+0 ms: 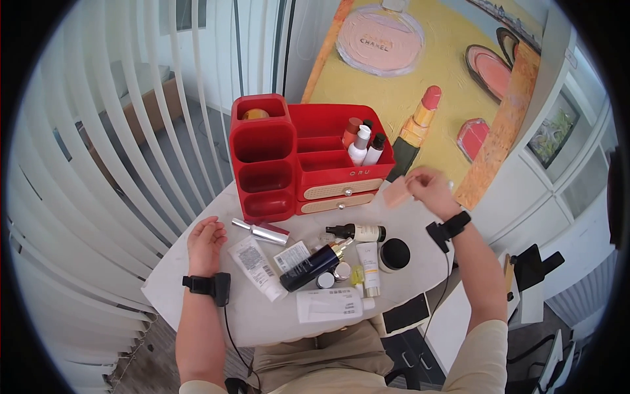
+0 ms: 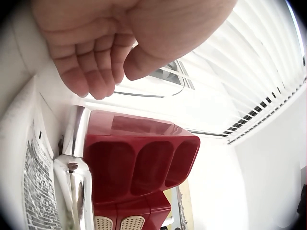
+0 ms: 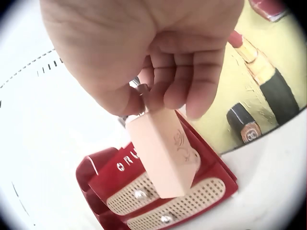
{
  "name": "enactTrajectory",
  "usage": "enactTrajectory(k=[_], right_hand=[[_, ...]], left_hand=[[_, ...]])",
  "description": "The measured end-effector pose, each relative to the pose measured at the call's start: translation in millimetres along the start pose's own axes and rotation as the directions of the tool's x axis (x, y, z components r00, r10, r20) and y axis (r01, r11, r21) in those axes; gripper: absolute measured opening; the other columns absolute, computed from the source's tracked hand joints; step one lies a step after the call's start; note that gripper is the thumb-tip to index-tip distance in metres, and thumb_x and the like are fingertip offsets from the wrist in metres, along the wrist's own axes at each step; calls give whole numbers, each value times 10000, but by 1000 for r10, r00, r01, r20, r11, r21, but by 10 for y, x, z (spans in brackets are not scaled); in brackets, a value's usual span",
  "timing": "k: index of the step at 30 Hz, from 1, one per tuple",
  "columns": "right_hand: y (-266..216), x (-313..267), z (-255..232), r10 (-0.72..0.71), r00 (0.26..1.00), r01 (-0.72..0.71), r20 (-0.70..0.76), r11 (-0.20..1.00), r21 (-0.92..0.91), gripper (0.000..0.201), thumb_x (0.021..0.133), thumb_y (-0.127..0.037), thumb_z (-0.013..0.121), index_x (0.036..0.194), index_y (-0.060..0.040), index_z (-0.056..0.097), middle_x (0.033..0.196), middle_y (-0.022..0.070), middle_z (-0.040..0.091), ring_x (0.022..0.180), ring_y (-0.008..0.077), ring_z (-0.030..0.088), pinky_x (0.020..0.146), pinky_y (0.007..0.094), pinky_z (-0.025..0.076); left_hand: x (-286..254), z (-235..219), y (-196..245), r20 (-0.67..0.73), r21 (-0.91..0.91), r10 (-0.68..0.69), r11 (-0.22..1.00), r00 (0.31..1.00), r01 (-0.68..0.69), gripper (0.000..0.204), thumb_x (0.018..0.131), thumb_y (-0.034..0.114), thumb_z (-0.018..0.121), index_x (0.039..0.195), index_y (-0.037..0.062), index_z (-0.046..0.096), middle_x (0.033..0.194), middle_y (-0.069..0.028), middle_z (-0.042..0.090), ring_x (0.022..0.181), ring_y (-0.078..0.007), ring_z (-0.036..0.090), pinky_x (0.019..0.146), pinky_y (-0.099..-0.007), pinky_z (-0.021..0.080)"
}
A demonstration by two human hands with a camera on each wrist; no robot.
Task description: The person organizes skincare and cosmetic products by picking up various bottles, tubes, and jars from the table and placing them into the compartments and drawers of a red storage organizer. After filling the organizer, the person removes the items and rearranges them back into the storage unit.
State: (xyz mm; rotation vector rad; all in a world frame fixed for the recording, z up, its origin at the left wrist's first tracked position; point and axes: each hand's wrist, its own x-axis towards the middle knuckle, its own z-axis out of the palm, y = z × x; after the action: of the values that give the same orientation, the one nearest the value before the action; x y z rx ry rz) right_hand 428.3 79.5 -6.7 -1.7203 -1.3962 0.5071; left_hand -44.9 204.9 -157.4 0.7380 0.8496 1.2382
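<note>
Left hand [image 1: 206, 244], fingers loosely curled and gripping nothing, at the left edge of the table [image 1: 256, 323], near a silver tube [image 1: 260, 231]. Centre: red organizer [image 1: 328, 177] holding several bottles [image 1: 357, 150]; before it, a dark blue bottle [image 1: 310, 269] among other containers. Right: black-lidded jar [image 1: 395, 254]; right hand [image 1: 431, 192] pinching a pale pink bottle [image 1: 396, 193] by its neck, near the organizer's drawers [image 1: 331, 190].

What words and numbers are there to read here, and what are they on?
"ORU" on the red organizer.
"CHANEL" on the painted bottle.
The curly mark on the peach bottle isn't readable.
All other print, like on the white tube, is too small or blurred.
</note>
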Motion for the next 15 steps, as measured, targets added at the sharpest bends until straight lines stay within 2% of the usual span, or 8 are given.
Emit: enactTrajectory(k=[1, 2, 4, 7, 11, 12, 13, 15], right_hand=[[-90, 15, -95, -36, 996, 35, -84, 999, -15, 138, 892, -121, 632, 946, 5, 639, 736, 6, 627, 618, 52, 561, 556, 227, 475], [-190, 46, -173, -33, 996, 32, -85, 999, -17, 138, 892, -121, 632, 946, 5, 639, 736, 6, 627, 618, 52, 561, 556, 227, 475], [-365, 147, -312, -168, 944, 146, -283, 984, -99, 158, 903, -124, 619, 996, 0, 651, 752, 7, 633, 635, 56, 569, 575, 225, 480], [-548, 354, -314, -254, 898, 234, -360, 967, -100, 186, 908, -130, 619, 1033, 4, 653, 762, 17, 645, 642, 63, 580, 587, 227, 485], [-593, 607, -130, -281, 903, 208, -324, 948, -241, 217, 920, -156, 607, 1043, 18, 647, 781, 61, 662, 658, 96, 606, 597, 253, 497], [-616, 649, -64, -278, 908, 204, -315, 947, -248, 223, 913, -164, 604, 1045, 9, 651, 780, 97, 667, 659, 155, 629, 621, 287, 508], [-594, 707, -26, -283, 907, 210, -311, 946, -246, 223, 913, -164, 604, 1045, 9, 651, 780, 97, 667, 659, 155, 629, 621, 287, 508], [-517, 854, 54, -324, 907, 212, -271, 904, -372, 214, 897, -167, 613, 1015, 4, 663, 799, 135, 676, 669, 213, 648, 654, 315, 515]], left_hand=[[-5, 6, -3, 2, -1, -4, 1000, 1000, 4, 189, 950, 107, 549, 1107, 18, 604, 906, -57, 656, 791, -134, 620, 718, -274, 510], [-7, 6, -3, -1, -3, 1, 1000, 1000, -1, 187, 950, 104, 547, 1105, 18, 605, 907, -57, 657, 791, -134, 620, 718, -273, 510], [7, 9, -6, -1, -5, 6, 1000, 1000, -6, 185, 951, 102, 545, 1104, 18, 606, 907, -57, 657, 792, -133, 620, 719, -271, 511], [2, 3, -23, 0, -15, 9, 1000, 1000, -9, 185, 952, 101, 543, 1105, 16, 604, 904, -55, 655, 783, -129, 619, 713, -266, 511], [7, -9, -16, 0, 1, 15, 1000, 1000, -15, 184, 955, 103, 543, 1104, 11, 599, 898, -54, 652, 765, -124, 618, 698, -256, 513], [-2, 1, -14, 0, 4, 9, 1000, 1000, -9, 183, 957, 102, 542, 1104, 9, 598, 897, -53, 652, 761, -122, 618, 694, -252, 514], [-3, 4, -9, -4, 2, 14, 1000, 1000, -14, 183, 957, 102, 542, 1104, 9, 598, 897, -53, 652, 761, -122, 618, 694, -252, 514], [5, 5, -6, -7, 14, -5, 1000, 1000, 5, 179, 958, 101, 540, 1100, 9, 598, 895, -52, 651, 764, -122, 620, 696, -249, 516]])
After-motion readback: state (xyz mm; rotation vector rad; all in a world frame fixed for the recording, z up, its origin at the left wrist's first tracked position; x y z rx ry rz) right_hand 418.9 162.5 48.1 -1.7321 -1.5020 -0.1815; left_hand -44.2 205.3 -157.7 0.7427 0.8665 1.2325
